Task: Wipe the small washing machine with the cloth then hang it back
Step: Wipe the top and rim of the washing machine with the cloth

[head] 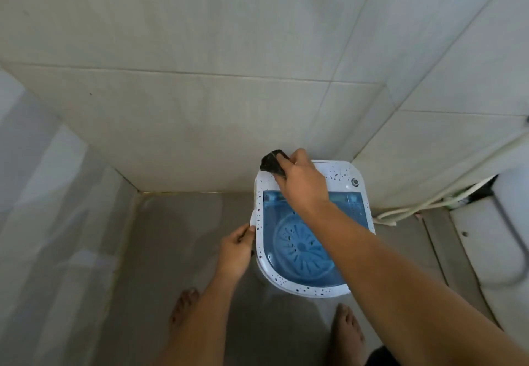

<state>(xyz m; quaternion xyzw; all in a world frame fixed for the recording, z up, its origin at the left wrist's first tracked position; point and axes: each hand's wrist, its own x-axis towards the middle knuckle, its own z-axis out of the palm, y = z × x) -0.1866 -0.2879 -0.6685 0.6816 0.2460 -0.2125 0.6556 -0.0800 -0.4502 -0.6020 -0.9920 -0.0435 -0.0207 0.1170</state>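
A: Nearest is the right arm (406, 268), stretched over the washer (337, 288), which stands on the floor in the tiled corner.

B: And the hands?

A: The right hand (303, 185) is closed around the dark cloth (272, 162), which is pressed on the washer's far left corner. The left hand (236, 248) grips the washer's left rim.

dark cloth (272, 163), speckled white washing machine (264, 262)
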